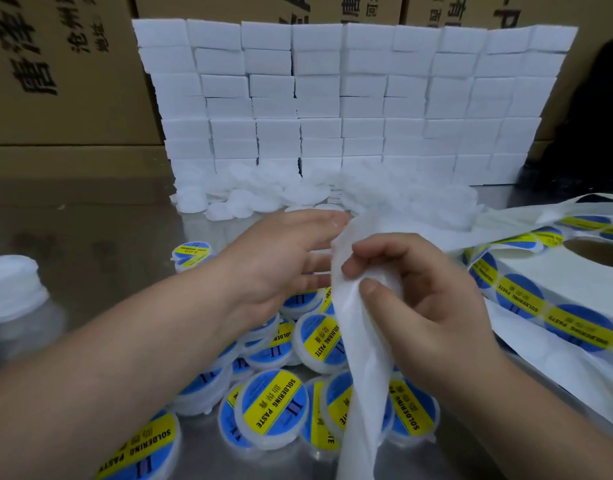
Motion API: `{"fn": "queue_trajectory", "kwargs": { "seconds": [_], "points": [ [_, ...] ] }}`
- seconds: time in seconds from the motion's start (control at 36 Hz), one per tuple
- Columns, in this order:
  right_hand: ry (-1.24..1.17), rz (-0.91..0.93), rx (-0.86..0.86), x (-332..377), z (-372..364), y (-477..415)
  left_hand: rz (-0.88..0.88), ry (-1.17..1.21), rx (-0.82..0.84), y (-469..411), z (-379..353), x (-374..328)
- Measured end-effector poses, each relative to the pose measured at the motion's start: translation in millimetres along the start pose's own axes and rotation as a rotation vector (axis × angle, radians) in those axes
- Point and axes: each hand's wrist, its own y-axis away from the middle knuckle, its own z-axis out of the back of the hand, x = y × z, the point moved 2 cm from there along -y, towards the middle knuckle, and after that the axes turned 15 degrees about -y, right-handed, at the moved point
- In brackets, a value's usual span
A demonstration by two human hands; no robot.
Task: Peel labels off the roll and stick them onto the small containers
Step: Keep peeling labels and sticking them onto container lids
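My left hand (281, 258) and right hand (426, 289) are bare. My left forearm (125, 358) and right forearm (540, 410) are bare too, uncovered down to the picture's lower edge. Both forearms look broad and smooth, widened by the wide-angle lens near the bottom corners. My fingers are sturdy, with soft creases across the knuckles. My right thumbnail (369, 287) is short, rounded and plain, trimmed close to the tip.

Label roll (554, 282): 1, right edge of tabletop (90, 220). Liner (362, 358): 1 strip. Labelled tubs (272, 407): a dozen or more, near edge, some hidden. Blocks (319, 98): wall roughly nine columns wide, far edge. Cartons (56, 64): at least 3.
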Motion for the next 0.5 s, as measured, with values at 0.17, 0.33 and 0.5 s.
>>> {"fn": "queue_trajectory", "kwargs": {
  "seconds": [0.17,0.33,0.5],
  "points": [
    [-0.003,0.156,-0.091,8.1,2.9,3.1,-0.036,0.024,-0.189,-6.0,1.4,5.8],
    [-0.124,-0.239,-0.472,-13.2,19.5,-9.0,-0.128,-0.044,-0.15,-3.8,1.2,3.6],
    [-0.239,-0.343,-0.278,-11.9,8.2,-9.2,-0.207,-0.496,-0.076,3.5,0.1,3.4]
  ]
}}
